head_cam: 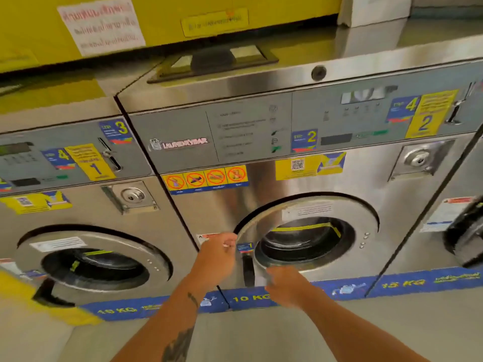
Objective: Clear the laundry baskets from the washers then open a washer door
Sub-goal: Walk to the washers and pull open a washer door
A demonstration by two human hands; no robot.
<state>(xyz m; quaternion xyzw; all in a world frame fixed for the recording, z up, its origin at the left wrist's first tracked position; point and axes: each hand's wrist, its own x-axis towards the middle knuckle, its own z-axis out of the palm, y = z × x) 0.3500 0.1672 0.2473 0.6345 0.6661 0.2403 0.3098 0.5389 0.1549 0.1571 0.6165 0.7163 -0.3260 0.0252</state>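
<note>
A steel washer marked 2 [287, 173] fills the middle of the head view. Its round door [308, 231] has a dark glass window and a black handle [247, 270] on the left edge. My left hand [218, 254] curls its fingers over the door's left rim, just above the handle. My right hand [285, 283] sits at the door's lower left edge beside the handle, fingers bent against the rim. The door looks slightly off its frame on the left. No laundry basket is in view.
A second washer marked 1 [78, 231] stands to the left with its door [91, 265] closed. Part of a third machine [465, 226] shows at the right edge. A soap drawer lid [213, 62] lies on top. Grey floor [261, 335] stretches below.
</note>
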